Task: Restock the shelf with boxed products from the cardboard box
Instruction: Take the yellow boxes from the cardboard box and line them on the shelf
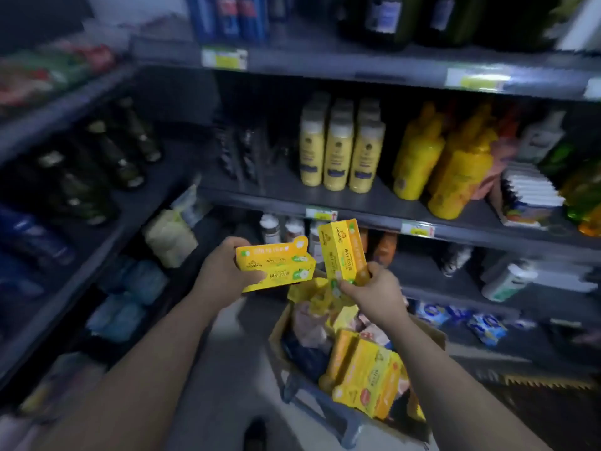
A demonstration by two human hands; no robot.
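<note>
Both bare forearms are being stretched forward toward the shelf (357,208). The left hand (224,271) is being held near mid-frame, wrist straight. Its fingers are being curled round the left end of the flat yellow boxes (279,266), with the thumb pressed on the front face. What looks like 2 boxes are being gripped as 1 level stack.

The right hand (374,292) is being held just beside it and slightly lower. The upright yellow box (343,252) is being pinched at its lower end between the thumb and the curled fingers, with its top tilted a little left. The 2 loads are being kept close; contact between them cannot be told.

Both loads are being held in front of the shelf edge, below the row of yellow bottles (338,154). The cardboard box (276,336) is being seen lower down, under the right forearm, with more yellow packs (367,375) lying inside.

White and dark lettering and green fruit-like marks are being shown on the held boxes. The print on the upright one is being seen turned sideways, and no word can be read through the blur. Yellow price tags (322,214) are being shown on the shelf edge, also unreadable.
</note>
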